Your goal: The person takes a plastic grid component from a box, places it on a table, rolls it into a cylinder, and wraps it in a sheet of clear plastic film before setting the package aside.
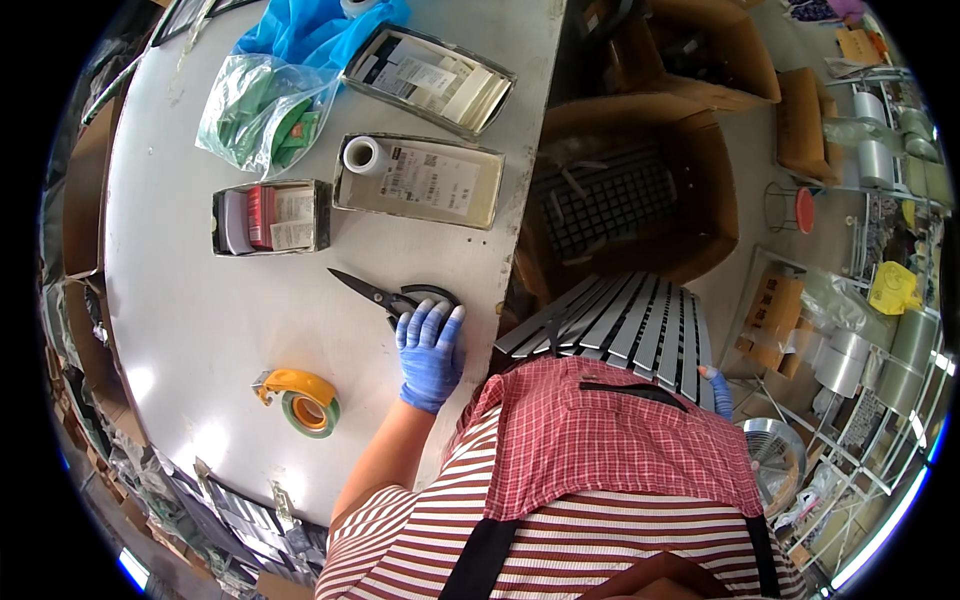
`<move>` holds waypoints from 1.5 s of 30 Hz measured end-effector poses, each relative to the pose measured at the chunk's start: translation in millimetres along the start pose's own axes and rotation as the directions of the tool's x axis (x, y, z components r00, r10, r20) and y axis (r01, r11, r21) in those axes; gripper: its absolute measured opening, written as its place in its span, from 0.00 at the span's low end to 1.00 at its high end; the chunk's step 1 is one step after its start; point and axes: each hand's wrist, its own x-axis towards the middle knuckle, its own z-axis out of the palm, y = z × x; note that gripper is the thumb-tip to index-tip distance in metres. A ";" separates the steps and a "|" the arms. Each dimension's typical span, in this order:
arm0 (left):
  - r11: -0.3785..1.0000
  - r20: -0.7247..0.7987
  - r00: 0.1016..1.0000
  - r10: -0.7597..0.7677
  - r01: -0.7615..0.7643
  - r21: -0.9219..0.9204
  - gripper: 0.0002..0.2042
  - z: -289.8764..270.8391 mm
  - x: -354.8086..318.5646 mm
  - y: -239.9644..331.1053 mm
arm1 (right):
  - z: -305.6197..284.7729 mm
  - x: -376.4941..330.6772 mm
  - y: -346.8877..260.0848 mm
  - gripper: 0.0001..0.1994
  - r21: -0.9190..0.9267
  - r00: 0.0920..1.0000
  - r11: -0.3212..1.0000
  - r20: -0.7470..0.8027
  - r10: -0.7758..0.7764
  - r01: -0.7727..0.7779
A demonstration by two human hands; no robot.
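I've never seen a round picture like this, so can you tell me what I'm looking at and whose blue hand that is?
A camera worn on a person's head looks down, and its wide lens bends everything round. The left hand, in a blue glove, rests on the handles of black scissors lying on a grey table. The right hand, also gloved, is mostly hidden beside a stack of long grey strips held against the person's checked apron. Also on the table: a tape dispenser, three shallow trays of labels, and a bag of green pieces.
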 end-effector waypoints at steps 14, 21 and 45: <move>0.968 0.344 0.936 0.081 -0.156 0.198 0.36 -43.2 183.8 -31.2 | -23.8 36.4 10.3 0.23 0.166 0.969 0.956 0.085 0.231 -0.242; 0.976 0.278 0.954 0.108 -0.155 0.154 0.20 -27.8 174.7 -39.6 | -52.3 66.5 25.4 0.29 0.072 0.952 0.959 0.167 0.258 -0.273; 0.950 0.376 0.926 0.031 -0.144 0.278 0.32 -30.2 184.8 -25.0 | -35.1 63.7 25.4 0.30 0.139 0.951 0.954 0.204 0.234 -0.265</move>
